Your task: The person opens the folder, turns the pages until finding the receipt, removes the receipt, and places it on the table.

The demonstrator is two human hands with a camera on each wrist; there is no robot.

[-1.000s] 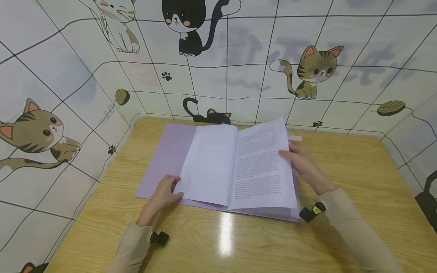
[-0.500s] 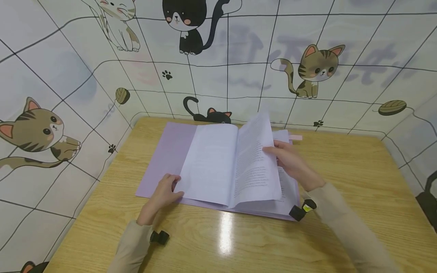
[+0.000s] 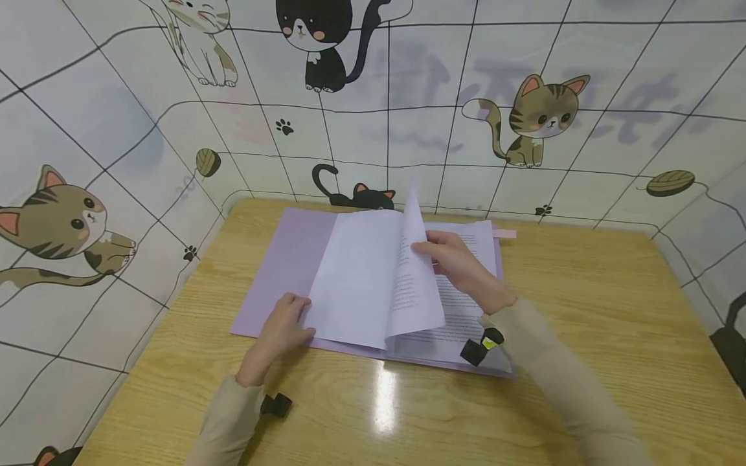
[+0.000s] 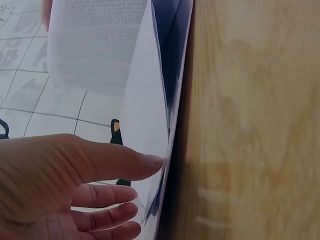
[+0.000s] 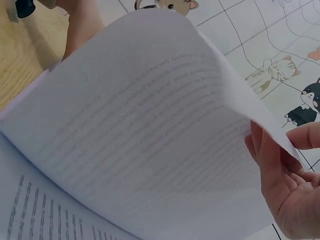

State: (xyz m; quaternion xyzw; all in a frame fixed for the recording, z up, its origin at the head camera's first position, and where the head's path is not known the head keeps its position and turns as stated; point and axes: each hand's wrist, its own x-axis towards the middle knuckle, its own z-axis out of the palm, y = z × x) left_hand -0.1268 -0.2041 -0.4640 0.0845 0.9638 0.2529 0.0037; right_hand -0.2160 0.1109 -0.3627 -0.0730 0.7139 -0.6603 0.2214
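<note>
A booklet with a lilac cover (image 3: pixel 274 278) lies open on the table. My right hand (image 3: pixel 457 265) pinches the outer edge of a printed page (image 3: pixel 415 278), which stands up bowed near the middle fold. In the right wrist view, the thumb and the fingers of that hand (image 5: pixel 292 175) lie on opposite sides of the sheet. My left hand (image 3: pixel 282 333) rests at the lower left edge of the pale left page (image 3: pixel 355 278). Up close in the left wrist view, its thumb touches the page edge (image 4: pixel 147 135), with the other fingers loosely bent.
Below the raised sheet, another printed page (image 3: pixel 466 323) lies on the right side. A pink tab (image 3: pixel 504 234) sticks out at the right edge. Wooden tabletop (image 3: pixel 583 310) surrounds the booklet, and a cat-patterned covering (image 3: pixel 431 142) rises behind it.
My right hand has carried the page leftward from the right side, lifting it toward the fold and uncovering the printed page below. My left hand has stayed almost still.
</note>
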